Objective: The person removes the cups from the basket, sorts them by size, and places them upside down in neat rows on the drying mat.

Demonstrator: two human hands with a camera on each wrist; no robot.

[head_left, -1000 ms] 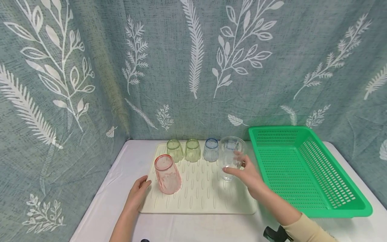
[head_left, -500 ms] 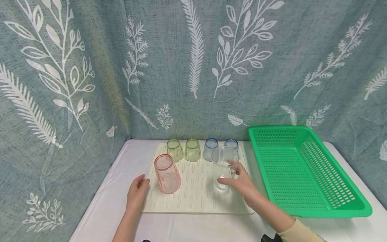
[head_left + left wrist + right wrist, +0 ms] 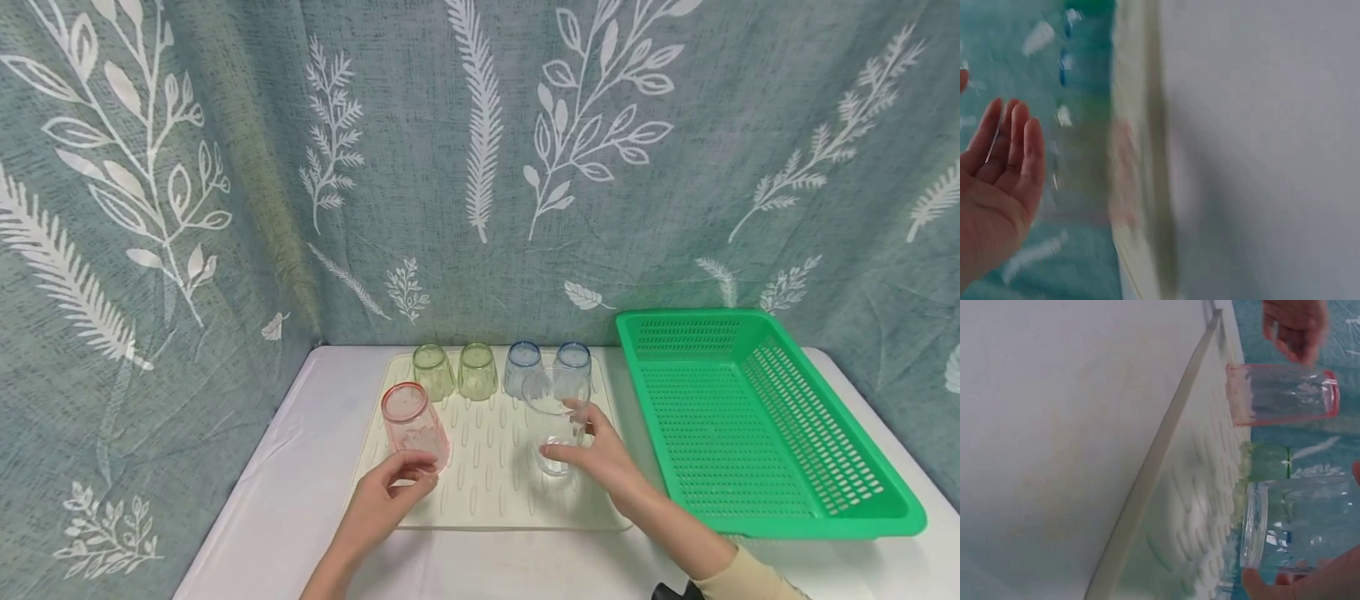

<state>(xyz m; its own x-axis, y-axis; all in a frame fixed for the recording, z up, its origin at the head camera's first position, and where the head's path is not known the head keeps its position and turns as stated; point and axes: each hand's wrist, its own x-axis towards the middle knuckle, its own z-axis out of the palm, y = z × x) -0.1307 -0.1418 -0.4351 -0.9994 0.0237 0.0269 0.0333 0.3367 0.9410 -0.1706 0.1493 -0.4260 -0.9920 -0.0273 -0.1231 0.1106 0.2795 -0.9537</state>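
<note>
My right hand (image 3: 600,454) grips a tall clear glass (image 3: 551,421) from its right side, thumb in front and fingers behind. The glass is upright, its thick base (image 3: 1254,525) close over the cream drying mat (image 3: 502,508) in the right wrist view. My left hand (image 3: 390,496) is in front of a pink glass (image 3: 405,417), overlapping its lower part in the head view. Its fingers (image 3: 1034,147) are loosely extended and hold nothing. The pink glass stands on the mat's left side, narrower red-ringed end up.
Two green glasses (image 3: 477,372) and two blue glasses (image 3: 522,371) stand in a row along the mat's back edge. A large green plastic basket (image 3: 825,527) is on the right. A patterned curtain (image 3: 420,167) hangs behind the white table (image 3: 262,500).
My right hand has brought the clear glass left and nearer me, uncovering the second blue glass. My left hand has moved right, from the mat's left edge to the front of the pink glass.
</note>
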